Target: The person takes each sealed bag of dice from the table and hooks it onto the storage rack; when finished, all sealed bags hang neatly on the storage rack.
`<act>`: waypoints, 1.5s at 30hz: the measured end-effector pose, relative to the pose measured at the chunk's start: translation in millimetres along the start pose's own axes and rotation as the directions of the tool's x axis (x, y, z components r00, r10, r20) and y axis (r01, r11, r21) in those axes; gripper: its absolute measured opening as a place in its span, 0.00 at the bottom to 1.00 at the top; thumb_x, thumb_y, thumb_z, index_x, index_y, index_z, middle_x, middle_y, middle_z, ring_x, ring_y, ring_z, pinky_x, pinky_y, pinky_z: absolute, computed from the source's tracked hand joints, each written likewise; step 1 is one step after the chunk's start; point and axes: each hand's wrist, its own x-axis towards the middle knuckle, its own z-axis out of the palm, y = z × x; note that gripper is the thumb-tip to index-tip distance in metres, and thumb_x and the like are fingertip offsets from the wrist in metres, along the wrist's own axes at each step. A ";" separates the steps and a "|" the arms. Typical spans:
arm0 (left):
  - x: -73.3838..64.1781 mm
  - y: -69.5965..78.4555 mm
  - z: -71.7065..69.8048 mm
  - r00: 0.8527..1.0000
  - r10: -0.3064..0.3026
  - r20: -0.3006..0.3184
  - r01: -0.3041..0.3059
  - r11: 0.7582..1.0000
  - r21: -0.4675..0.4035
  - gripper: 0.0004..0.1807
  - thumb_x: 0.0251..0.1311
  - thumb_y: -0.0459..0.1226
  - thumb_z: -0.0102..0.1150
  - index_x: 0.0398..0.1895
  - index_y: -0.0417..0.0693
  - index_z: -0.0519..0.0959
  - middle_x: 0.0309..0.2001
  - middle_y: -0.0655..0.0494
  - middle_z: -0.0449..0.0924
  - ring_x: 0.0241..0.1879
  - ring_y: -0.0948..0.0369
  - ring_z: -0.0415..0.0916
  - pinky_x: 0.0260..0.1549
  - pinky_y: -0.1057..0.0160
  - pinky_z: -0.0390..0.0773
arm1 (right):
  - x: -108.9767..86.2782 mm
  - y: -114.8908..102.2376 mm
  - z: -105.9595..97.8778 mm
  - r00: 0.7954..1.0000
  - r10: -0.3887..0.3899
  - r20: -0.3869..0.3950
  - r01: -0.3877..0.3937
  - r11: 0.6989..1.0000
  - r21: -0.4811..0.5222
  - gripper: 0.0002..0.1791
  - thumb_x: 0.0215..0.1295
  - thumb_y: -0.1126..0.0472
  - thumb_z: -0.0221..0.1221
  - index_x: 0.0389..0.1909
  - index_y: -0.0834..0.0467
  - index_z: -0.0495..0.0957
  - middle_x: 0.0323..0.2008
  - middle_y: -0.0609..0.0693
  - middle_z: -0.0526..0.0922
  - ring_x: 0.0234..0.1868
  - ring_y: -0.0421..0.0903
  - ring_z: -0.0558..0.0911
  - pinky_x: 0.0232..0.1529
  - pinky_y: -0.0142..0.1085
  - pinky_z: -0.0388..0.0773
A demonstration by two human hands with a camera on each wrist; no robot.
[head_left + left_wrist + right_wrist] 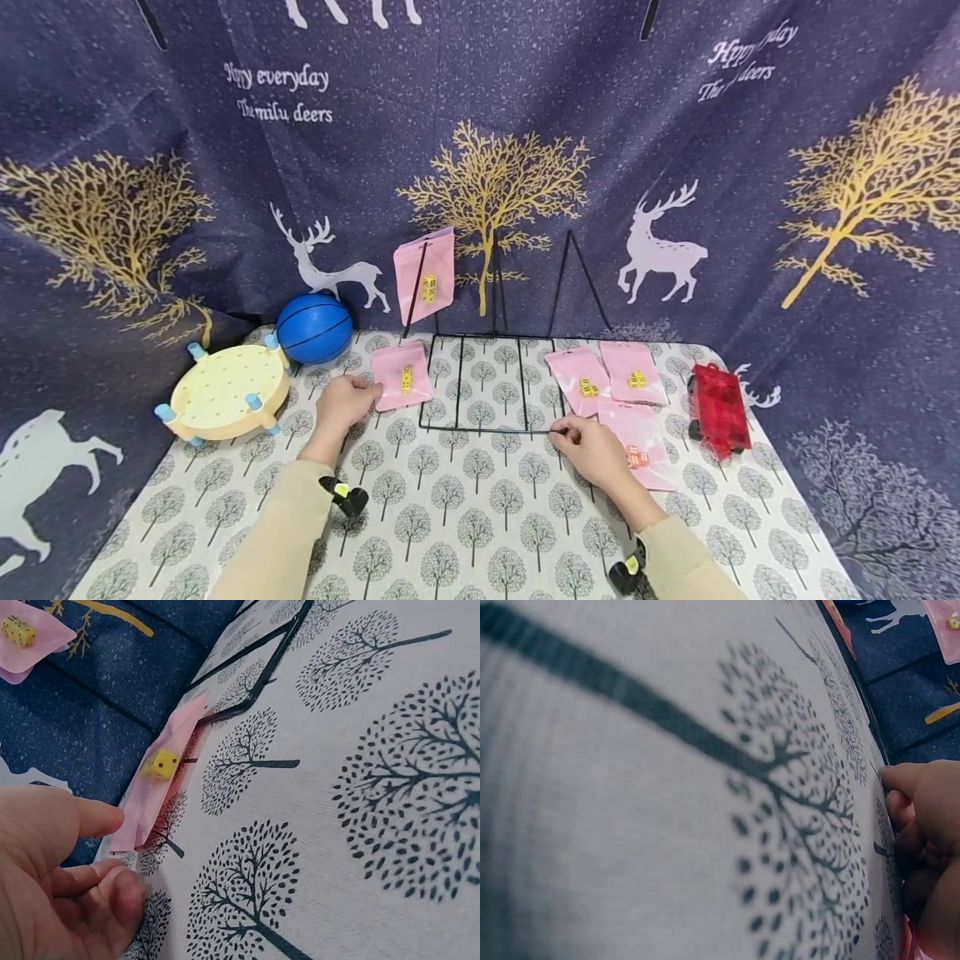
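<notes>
The left grip (347,404) gaped at the near left bag (393,379), likely soft, best edge-held; the right grip (591,448) pinched the rack (487,430).

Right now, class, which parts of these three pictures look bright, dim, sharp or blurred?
Head view: bright, the blue ball fairly crisp; left wrist view: dimmer, yet the pink packet reads clearly; right wrist view: the tablecloth is badly blurred at far left, clearer toward the right hand.

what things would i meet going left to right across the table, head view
Cream round board with blue pegs, blue ball with black lines, lower pink plastic bag with yellow dice, black wire rack, three pink plastic bags, translucent red toy vehicle
</notes>
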 end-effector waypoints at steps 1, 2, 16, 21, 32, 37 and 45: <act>-0.1 0.6 -0.2 1.000 -0.006 0.003 0.006 1.000 0.003 0.25 0.67 0.50 0.62 0.50 0.36 0.84 0.46 0.41 0.85 0.45 0.44 0.81 0.46 0.44 0.77 | 0.1 0.0 0.1 1.000 -0.001 -0.001 0.001 1.000 -0.001 0.04 0.66 0.52 0.71 0.40 0.42 0.86 0.20 0.37 0.75 0.21 0.40 0.72 0.27 0.39 0.69; -0.2 1.4 -0.2 1.000 -0.011 0.006 0.011 1.000 0.006 0.25 0.67 0.51 0.62 0.50 0.36 0.84 0.45 0.41 0.86 0.43 0.44 0.81 0.44 0.45 0.78 | 0.3 0.0 0.2 1.000 -0.001 0.000 0.001 1.000 -0.002 0.04 0.66 0.53 0.71 0.40 0.42 0.86 0.20 0.37 0.75 0.21 0.40 0.72 0.27 0.39 0.69; 1.6 6.7 5.2 0.996 -0.070 0.048 0.068 0.997 0.044 0.22 0.64 0.50 0.60 0.51 0.45 0.86 0.50 0.45 0.85 0.44 0.46 0.80 0.37 0.49 0.76 | 0.1 0.1 0.0 1.000 -0.016 -0.013 0.016 1.000 -0.003 0.04 0.66 0.53 0.71 0.39 0.42 0.87 0.21 0.35 0.76 0.22 0.39 0.73 0.27 0.38 0.69; 0.7 9.2 7.3 0.996 -0.079 0.031 0.078 0.996 0.039 0.20 0.64 0.48 0.59 0.50 0.45 0.85 0.51 0.44 0.85 0.46 0.45 0.79 0.38 0.48 0.75 | 0.3 0.0 0.0 1.000 -0.006 -0.003 0.006 1.000 -0.002 0.04 0.66 0.52 0.71 0.40 0.42 0.87 0.21 0.36 0.76 0.22 0.40 0.73 0.28 0.38 0.70; -4.2 7.7 11.1 1.000 -0.004 -0.022 0.005 1.000 0.017 0.44 0.60 0.64 0.64 0.65 0.39 0.75 0.60 0.36 0.79 0.56 0.36 0.77 0.50 0.39 0.75 | 0.1 0.8 1.0 0.999 -0.028 -0.035 0.028 1.000 -0.004 0.05 0.65 0.53 0.72 0.40 0.43 0.87 0.21 0.36 0.75 0.21 0.39 0.72 0.26 0.37 0.68; -5.8 9.9 16.0 0.998 -0.041 -0.040 0.041 0.999 0.017 0.49 0.55 0.66 0.68 0.68 0.39 0.72 0.61 0.36 0.79 0.53 0.38 0.78 0.45 0.44 0.78 | -0.3 0.2 0.5 1.000 -0.015 -0.017 0.015 1.000 -0.008 0.05 0.66 0.53 0.71 0.40 0.43 0.87 0.21 0.36 0.75 0.22 0.39 0.72 0.26 0.38 0.69; -4.3 11.7 16.3 0.998 -0.051 -0.031 0.052 0.998 0.044 0.42 0.55 0.65 0.67 0.62 0.44 0.78 0.59 0.39 0.81 0.50 0.41 0.79 0.41 0.47 0.77 | 0.0 -0.1 -0.1 1.000 -0.001 -0.001 0.001 1.000 0.000 0.05 0.66 0.52 0.71 0.41 0.42 0.86 0.21 0.37 0.76 0.22 0.40 0.73 0.27 0.39 0.70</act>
